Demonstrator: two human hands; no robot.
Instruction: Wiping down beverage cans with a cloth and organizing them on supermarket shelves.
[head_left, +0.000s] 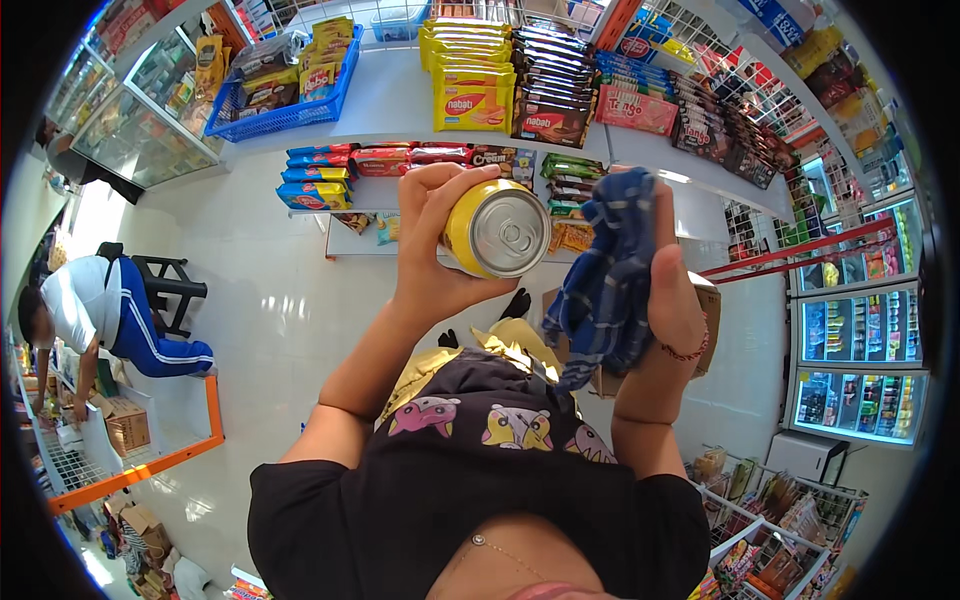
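A yellow drink can (499, 229) is gripped in my left hand (427, 240), its silver lid and pull tab turned up toward me. The fingers wrap its far left side and the thumb lies under its near edge. Just right of the can, my right hand (670, 292) holds a crumpled blue plaid cloth (611, 270), which hangs from the palm toward my waist. A gap separates the cloth from the can. Both hands are raised in front of a white shelf (390, 90).
Nabati wafer packs (472, 97) and Tango packs (637, 110) line the shelf beside a blue basket (285, 109) of snacks. Behind my right arm stands a cardboard box (705, 322). Drink fridges (859, 330) are at right. A person (112, 307) bends over an orange-edged rack (142, 480) at left.
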